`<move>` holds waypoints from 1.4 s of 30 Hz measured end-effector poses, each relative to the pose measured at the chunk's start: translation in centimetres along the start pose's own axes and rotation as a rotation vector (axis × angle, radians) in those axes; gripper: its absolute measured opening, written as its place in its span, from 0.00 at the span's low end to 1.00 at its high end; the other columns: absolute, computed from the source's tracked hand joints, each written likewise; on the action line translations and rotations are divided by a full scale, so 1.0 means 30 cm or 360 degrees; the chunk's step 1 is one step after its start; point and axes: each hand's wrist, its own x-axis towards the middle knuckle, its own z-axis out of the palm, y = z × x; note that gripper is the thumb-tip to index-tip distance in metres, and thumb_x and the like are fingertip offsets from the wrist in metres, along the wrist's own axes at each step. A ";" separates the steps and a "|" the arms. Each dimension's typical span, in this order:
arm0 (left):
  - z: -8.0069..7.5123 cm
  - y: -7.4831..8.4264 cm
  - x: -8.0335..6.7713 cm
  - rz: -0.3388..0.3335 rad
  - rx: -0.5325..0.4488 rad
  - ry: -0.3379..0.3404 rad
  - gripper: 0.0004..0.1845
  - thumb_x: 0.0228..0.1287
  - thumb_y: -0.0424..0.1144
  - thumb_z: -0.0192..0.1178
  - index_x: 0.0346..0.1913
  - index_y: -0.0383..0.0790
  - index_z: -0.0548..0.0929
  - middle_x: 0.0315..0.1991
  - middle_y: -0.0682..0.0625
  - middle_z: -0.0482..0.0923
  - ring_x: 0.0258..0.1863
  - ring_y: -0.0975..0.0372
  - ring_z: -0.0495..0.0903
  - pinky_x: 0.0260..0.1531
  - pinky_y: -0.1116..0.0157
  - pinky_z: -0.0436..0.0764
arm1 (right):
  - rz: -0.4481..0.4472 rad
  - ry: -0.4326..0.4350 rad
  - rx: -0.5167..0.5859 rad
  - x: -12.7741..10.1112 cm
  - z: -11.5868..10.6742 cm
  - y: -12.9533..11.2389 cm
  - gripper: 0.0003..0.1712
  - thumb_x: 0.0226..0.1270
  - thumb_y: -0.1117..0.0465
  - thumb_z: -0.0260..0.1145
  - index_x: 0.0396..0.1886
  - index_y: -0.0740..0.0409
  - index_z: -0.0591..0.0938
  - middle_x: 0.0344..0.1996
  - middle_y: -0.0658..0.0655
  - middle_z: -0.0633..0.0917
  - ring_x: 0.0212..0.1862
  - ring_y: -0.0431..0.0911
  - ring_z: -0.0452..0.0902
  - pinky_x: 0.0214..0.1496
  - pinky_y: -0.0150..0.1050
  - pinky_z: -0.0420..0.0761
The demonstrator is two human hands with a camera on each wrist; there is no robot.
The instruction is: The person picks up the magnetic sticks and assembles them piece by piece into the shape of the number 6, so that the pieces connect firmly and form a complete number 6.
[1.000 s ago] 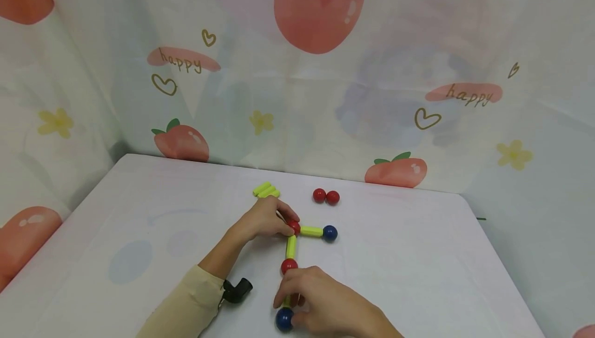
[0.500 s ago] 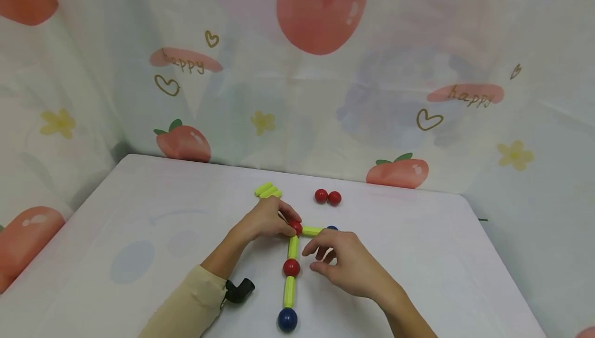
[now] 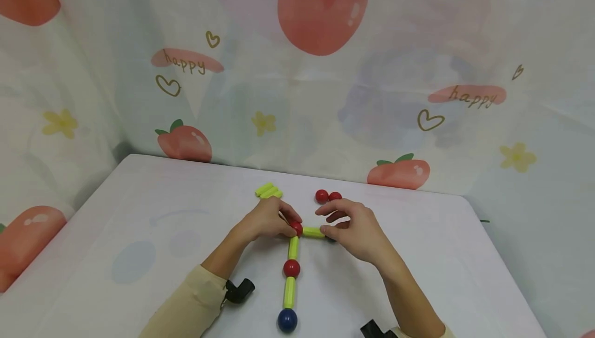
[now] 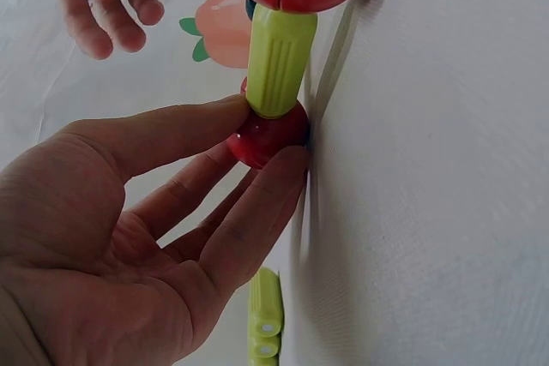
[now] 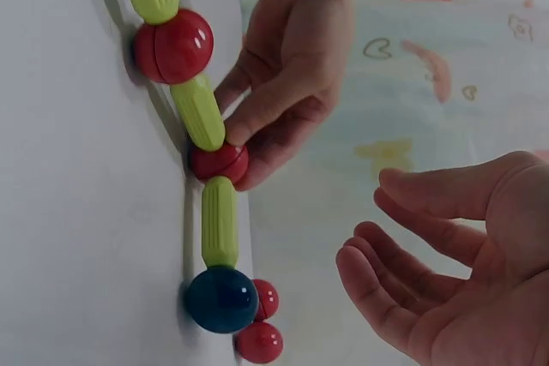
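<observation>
My left hand point(image 3: 268, 218) pinches the red ball point(image 4: 273, 136) at the corner of an L-shaped chain of balls and yellow-green rods. From that ball one rod point(image 3: 313, 232) runs right to a blue ball point(image 5: 222, 299). Toward me, another rod point(image 3: 293, 248) leads to a middle red ball point(image 3: 291, 268), then a rod point(image 3: 290, 292) and a second blue ball point(image 3: 287, 321). My right hand point(image 3: 358, 228) hovers above the right-hand blue ball, partly covering it in the head view. Its fingers are loosely bent, and the right wrist view shows nothing between them.
Several loose yellow-green rods point(image 3: 268, 190) lie together behind my left hand. Two red balls point(image 3: 322, 196) sit side by side at the back of the white table point(image 3: 209, 183). A printed cloth point(image 3: 297, 110) hangs behind the table's far edge.
My right hand has let go of the near end of the chain and moved away from me and rightward, over the right-hand blue ball. The left hand stays on the corner ball.
</observation>
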 end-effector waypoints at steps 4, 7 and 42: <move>0.003 0.002 0.000 -0.0006 0.0001 -0.0001 0.10 0.59 0.32 0.75 0.44 0.42 0.92 0.35 0.51 0.87 0.36 0.58 0.83 0.35 0.64 0.86 | 0.0065 0.0066 -0.0017 0.015 -0.019 0.031 0.15 0.66 0.64 0.74 0.52 0.51 0.88 0.52 0.54 0.88 0.51 0.49 0.86 0.55 0.46 0.87; 0.004 0.000 0.001 -0.0013 0.0001 0.0000 0.11 0.59 0.32 0.75 0.45 0.42 0.92 0.36 0.52 0.87 0.37 0.58 0.83 0.36 0.64 0.86 | 0.0108 0.0086 -0.0024 0.023 -0.026 0.057 0.15 0.66 0.64 0.74 0.52 0.51 0.88 0.53 0.56 0.87 0.52 0.50 0.86 0.54 0.47 0.87; -0.001 -0.007 0.001 -0.0005 -0.0009 -0.0006 0.10 0.59 0.31 0.74 0.44 0.43 0.92 0.36 0.51 0.87 0.36 0.59 0.83 0.36 0.65 0.85 | 0.0417 -0.0137 -0.0037 0.048 0.011 0.158 0.13 0.63 0.69 0.73 0.47 0.55 0.89 0.43 0.55 0.88 0.47 0.49 0.82 0.46 0.42 0.85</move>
